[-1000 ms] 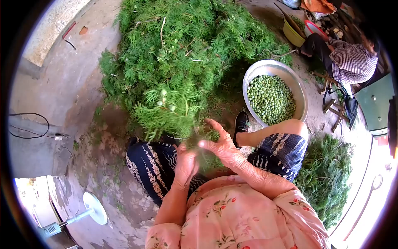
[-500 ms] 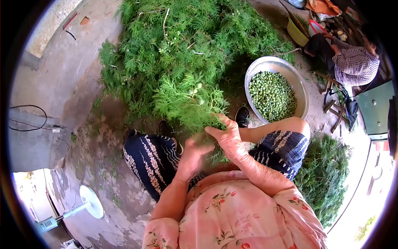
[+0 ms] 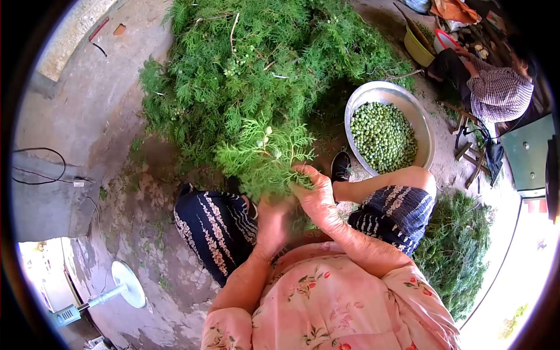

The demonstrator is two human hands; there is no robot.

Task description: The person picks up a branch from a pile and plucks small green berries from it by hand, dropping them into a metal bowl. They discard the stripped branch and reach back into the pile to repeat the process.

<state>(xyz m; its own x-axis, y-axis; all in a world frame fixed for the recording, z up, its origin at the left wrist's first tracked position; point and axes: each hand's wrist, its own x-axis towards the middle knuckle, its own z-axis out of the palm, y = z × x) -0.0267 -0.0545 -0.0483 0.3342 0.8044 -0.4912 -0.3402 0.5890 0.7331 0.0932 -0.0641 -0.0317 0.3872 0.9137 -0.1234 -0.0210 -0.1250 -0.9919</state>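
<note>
A leafy evergreen sprig (image 3: pixel 265 154) with a few pale green cones is held out above my lap. My left hand (image 3: pixel 274 219), a little blurred, is closed around its lower stem end; some of its fingers are hidden by foliage. Close beside it, my right hand (image 3: pixel 315 195) pinches the sprig's right side between thumb and fingers. Just beyond the sprig lies a large heap of cut evergreen branches (image 3: pixel 245 76). To the right stands a metal basin (image 3: pixel 424 116) partly filled with small green cones (image 3: pixel 382 137).
A second pile of evergreen branches (image 3: pixel 455 251) lies at my right. Another person (image 3: pixel 499 87) sits at upper right near a yellow tub (image 3: pixel 417 49) and a wooden stool (image 3: pixel 472 157). A white fan (image 3: pixel 128 283) stands at lower left, and a black cable (image 3: pixel 61 157) lies left.
My left hand has shifted slightly up and right, closer to my right hand. The sprig has turned a little, and its cones show more clearly. The heap and basin look the same.
</note>
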